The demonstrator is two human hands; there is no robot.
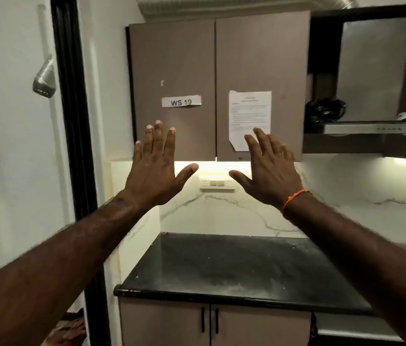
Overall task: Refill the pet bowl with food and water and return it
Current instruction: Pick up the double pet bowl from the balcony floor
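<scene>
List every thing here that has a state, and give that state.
Left hand: open, fingers spread, holding nothing.
Right hand: open, fingers spread, holding nothing.
Upper cabinet: both doors closed.
Lower cabinet: doors closed.
Under-cabinet light: on.
Pet bowl: not in view.

Straight ahead of me at twelve o'clock hangs a brown wall cupboard [219, 71], both doors closed. Its left door carries a label [181, 101] reading "WS 19"; its right door carries a printed sheet [250, 113]. At six o'clock sits my black table [234, 265], dusty. At two o'clock a range hood [371, 128]; a black bag [325, 110] rests just above it.
</scene>
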